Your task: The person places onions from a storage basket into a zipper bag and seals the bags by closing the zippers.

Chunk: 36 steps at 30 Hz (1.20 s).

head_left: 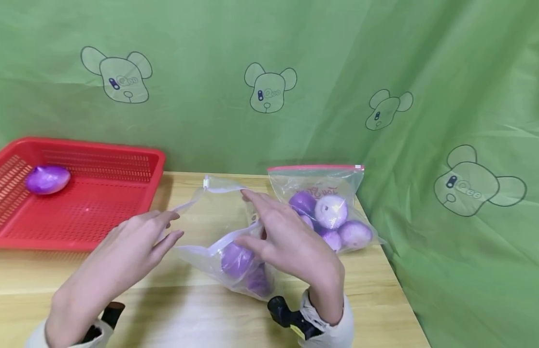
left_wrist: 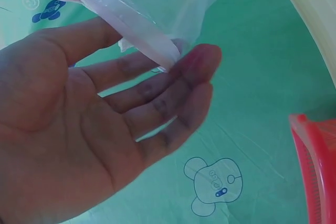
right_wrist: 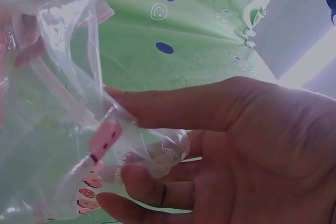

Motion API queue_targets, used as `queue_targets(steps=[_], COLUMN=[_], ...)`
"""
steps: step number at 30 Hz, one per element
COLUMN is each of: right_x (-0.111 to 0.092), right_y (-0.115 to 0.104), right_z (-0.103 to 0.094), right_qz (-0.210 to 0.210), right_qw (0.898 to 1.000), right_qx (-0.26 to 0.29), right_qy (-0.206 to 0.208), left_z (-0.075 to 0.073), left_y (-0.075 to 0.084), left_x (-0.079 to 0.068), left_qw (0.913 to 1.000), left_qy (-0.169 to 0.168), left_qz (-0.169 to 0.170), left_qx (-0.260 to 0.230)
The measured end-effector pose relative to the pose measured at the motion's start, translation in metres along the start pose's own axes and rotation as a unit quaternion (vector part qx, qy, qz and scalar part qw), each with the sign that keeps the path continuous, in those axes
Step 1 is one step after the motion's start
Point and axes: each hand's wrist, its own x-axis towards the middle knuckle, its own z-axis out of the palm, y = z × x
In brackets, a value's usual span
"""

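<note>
A clear slider zip bag (head_left: 197,256) lies mouth up on the table, its lips spread apart and red onions (head_left: 236,259) inside. My left hand (head_left: 128,244) is at the mouth's left end, fingers loosely extended. In the left wrist view, the bag's white lip (left_wrist: 142,40) rests against the fingers of that hand (left_wrist: 105,108). On the other side, my right hand (head_left: 291,237) touches the mouth with thumb and fingers spread apart. The right wrist view has the bag's corner (right_wrist: 107,135) between the thumb and the loosely bent fingers of that hand (right_wrist: 236,145).
A red plastic basket (head_left: 158,169) stands at the left with one red onion (head_left: 48,180) in it. Behind my right hand, a second zip bag (head_left: 315,169) with a pink seal holds several onions (head_left: 331,211). A green curtain (head_left: 200,121) hangs behind the wooden table (head_left: 361,290).
</note>
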Motion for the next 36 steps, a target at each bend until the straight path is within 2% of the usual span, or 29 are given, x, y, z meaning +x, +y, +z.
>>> queue_targets(steps=[4, 8, 14, 30, 36], right_x=[0.001, 0.002, 0.005, 0.008, 0.009], right_y=[0.001, 0.001, -0.001, 0.001, 0.004], right_z=[0.000, 0.001, 0.003, 0.004, 0.007], right_qz=[-0.008, -0.019, -0.019, -0.018, -0.024], right_qw=[1.000, 1.000, 1.000, 1.000, 0.999], right_qx=[0.000, 0.001, 0.010, 0.008, 0.024], right_qy=[0.008, 0.016, 0.013, 0.004, 0.006], left_z=[-0.002, -0.005, -0.009, -0.012, -0.011], left_y=[0.001, -0.001, -0.005, -0.024, -0.045], left_x=[-0.001, -0.001, -0.002, 0.014, 0.010], left_qw=[0.9995, 0.9977, 0.9949, 0.9959, 0.9945], left_qy=[0.015, 0.046, 0.081, 0.078, 0.093], left_qz=[0.027, 0.049, 0.061, 0.029, 0.002], left_qx=[-0.002, -0.005, -0.002, -0.036, -0.048])
